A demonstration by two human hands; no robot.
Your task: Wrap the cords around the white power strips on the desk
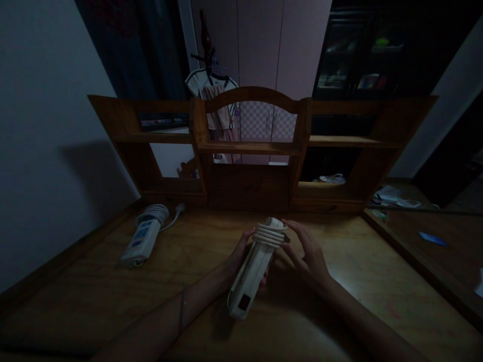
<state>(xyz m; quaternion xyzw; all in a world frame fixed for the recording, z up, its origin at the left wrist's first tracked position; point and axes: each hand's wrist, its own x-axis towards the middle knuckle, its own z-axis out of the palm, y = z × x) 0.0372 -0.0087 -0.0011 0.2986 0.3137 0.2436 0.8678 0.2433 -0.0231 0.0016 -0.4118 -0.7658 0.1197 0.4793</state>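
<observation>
A white power strip [252, 274] with a red switch near its close end is held above the wooden desk [339, 301]. Its white cord [268, 235] is coiled in loops around the far end. My left hand [241, 254] grips the strip's body from the left side, fingers wrapped round it. My right hand [307, 251] is at the coiled end, fingertips pinching the cord or its plug on the right side of the loops.
A second white power strip [142, 236] with its cord wound round it lies on the desk at the left by the wall. A wooden shelf unit [249, 146] stands along the back. Papers [396, 197] and a blue card [432, 238] lie on the right.
</observation>
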